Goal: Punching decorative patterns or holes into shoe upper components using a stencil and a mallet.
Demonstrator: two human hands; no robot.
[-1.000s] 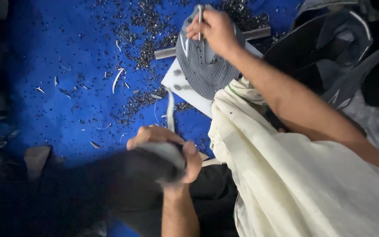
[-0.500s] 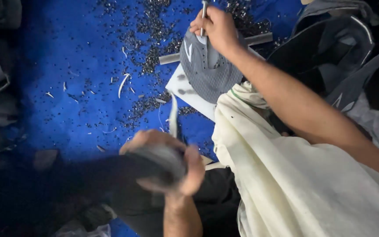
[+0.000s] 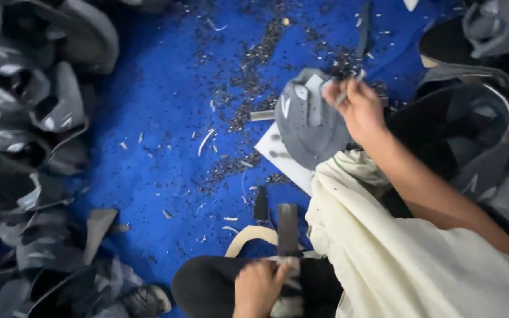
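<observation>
Right hand [image 3: 357, 106], at one o'clock, fingers closed around a thin metal tool [image 3: 349, 88] set against a grey shoe upper [image 3: 310, 121] lying on a white board [image 3: 287, 159]. Left hand [image 3: 260, 288], at six o'clock, fingers gripping a dark piece [image 3: 207, 285] beside a black strap [image 3: 287, 228]. The blue table [image 3: 148, 118] carries scattered dark shavings [image 3: 248, 65]; piled grey uppers [image 3: 36, 147] crowd nine o'clock, and a cream cloth [image 3: 407, 259] covers four o'clock.

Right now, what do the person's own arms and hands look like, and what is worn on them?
Both hands are bare, no gloves: the left hand and the right hand. The right forearm is uncovered too. No rings, watch or sleeves show.
</observation>
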